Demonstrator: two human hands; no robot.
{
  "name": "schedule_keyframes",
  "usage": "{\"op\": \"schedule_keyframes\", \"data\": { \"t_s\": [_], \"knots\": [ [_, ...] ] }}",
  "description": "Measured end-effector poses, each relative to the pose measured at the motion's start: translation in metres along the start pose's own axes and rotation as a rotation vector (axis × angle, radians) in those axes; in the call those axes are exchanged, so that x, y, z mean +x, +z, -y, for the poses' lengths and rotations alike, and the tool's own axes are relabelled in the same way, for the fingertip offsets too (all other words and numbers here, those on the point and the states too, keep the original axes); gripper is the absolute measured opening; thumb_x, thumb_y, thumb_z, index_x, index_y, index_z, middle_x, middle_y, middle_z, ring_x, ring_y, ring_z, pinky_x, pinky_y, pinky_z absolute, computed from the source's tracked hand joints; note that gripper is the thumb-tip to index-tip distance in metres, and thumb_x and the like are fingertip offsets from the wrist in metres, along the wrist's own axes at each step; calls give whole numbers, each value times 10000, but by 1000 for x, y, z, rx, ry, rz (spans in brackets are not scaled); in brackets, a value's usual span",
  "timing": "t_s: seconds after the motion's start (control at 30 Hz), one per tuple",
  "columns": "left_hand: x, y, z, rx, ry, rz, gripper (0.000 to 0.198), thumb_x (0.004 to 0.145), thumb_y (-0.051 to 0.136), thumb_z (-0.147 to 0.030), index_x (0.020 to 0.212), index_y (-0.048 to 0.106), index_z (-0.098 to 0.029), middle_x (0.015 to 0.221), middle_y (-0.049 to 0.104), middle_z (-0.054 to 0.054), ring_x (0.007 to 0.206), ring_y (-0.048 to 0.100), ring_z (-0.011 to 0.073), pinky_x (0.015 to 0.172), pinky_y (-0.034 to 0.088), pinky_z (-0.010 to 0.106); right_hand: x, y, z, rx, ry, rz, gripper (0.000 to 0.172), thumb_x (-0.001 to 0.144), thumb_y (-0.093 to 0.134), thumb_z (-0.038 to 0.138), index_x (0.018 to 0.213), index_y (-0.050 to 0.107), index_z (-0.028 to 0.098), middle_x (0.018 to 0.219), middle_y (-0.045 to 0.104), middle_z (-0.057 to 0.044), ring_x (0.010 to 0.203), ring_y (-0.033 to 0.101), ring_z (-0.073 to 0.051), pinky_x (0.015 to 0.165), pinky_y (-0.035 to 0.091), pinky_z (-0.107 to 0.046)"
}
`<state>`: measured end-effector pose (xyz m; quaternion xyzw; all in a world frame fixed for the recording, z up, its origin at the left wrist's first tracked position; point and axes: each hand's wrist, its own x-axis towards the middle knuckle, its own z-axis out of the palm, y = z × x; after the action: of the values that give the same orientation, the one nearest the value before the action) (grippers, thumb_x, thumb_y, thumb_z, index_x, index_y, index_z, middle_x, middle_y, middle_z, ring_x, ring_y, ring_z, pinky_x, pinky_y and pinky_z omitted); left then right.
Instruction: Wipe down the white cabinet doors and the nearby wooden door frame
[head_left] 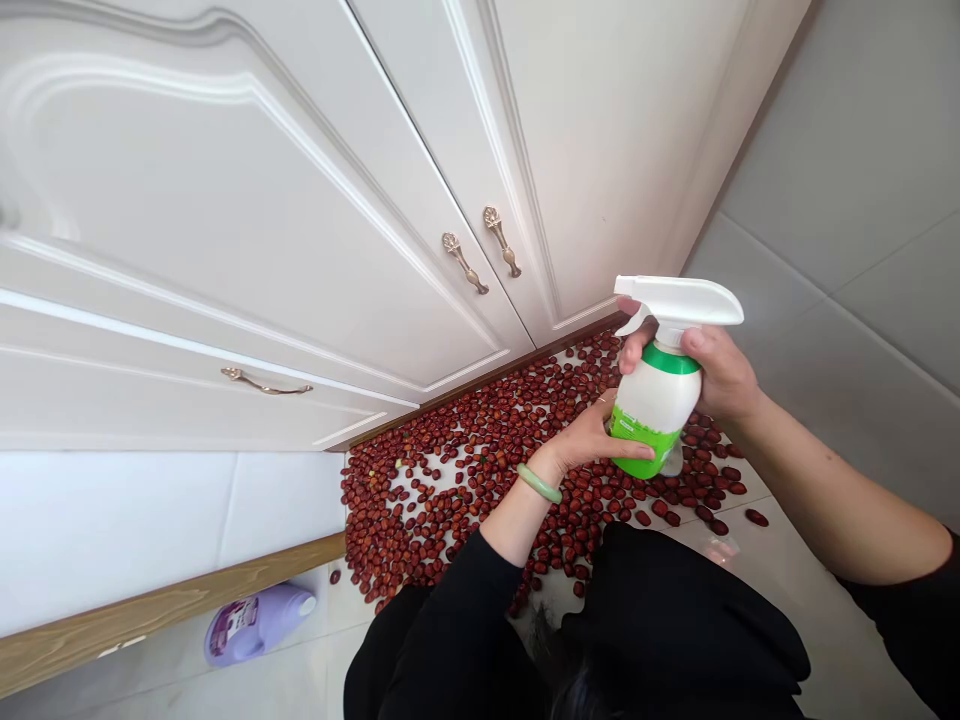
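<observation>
Spray bottle (656, 400) grasped in both hands. The right hand (721, 372), nearer the spray head (686, 299), wraps the neck, fingers at the trigger (634, 322); the left hand (589, 435) clasps the body near the base, below that grip. The long axis stands near upright, top leaning rightward, nozzle leftward; red fruits (371, 540) lie beneath.

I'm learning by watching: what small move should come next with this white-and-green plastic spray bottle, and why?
Probably a light squeeze of the white plastic trigger: the fingers of the right hand appear to be at it, while the left hand supports the white-and-green plastic spray bottle low down, above the dark-red oval fruits.
</observation>
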<state>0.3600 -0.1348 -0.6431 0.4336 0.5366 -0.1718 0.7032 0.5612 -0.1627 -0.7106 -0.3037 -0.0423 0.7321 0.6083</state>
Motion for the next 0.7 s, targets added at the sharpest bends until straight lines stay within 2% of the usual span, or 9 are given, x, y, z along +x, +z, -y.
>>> {"op": "schedule_keyframes", "data": {
  "t_s": [0.13, 0.23, 0.4, 0.57, 0.7],
  "knots": [
    [-6, 21, -3, 180, 88, -331, 818, 649, 1106, -641, 1294, 821, -228, 1443, 733, 136, 1550, 556, 428, 1349, 481, 620, 2, 3, 2, -77, 40, -80, 643, 882, 900, 759, 1263, 856, 243, 1125, 876, -126, 1011, 845, -337, 786, 740, -457],
    [-6, 30, -4, 272, 96, -456, 694, 668, 1098, -627, 1156, 824, -215, 1395, 719, 166, 1600, 504, 450, 1348, 493, 617, 3, 6, 3, -169, 30, -163, 627, 922, 856, 768, 1270, 866, 246, 1152, 886, -131, 1062, 855, -353, 805, 752, -462],
    [-4, 34, 1, 424, 115, -654, 715, 618, 1115, -638, 1094, 794, -212, 1505, 619, 198, 1592, 537, 466, 1315, 543, 621, 2, 14, 1, -308, -34, -238, 614, 983, 772, 790, 1303, 863, 273, 1180, 889, -118, 1123, 858, -367, 893, 764, -511],
    [-4, 37, 5, 505, 81, -709, 726, 624, 1112, -619, 1130, 779, -218, 1563, 588, 194, 1518, 610, 454, 1299, 560, 635, -1, 16, -10, -388, -101, -310, 580, 1026, 719, 800, 1211, 880, 274, 1161, 888, -119, 1120, 859, -360, 941, 755, -521],
    [-6, 32, 7, 509, 71, -646, 765, 628, 1102, -642, 1176, 788, -211, 1564, 592, 197, 1489, 640, 448, 1303, 561, 633, -3, 4, -18, -378, -56, -347, 619, 990, 735, 851, 1133, 884, 268, 1128, 887, -123, 1075, 866, -368, 885, 758, -516]
  ]
}}
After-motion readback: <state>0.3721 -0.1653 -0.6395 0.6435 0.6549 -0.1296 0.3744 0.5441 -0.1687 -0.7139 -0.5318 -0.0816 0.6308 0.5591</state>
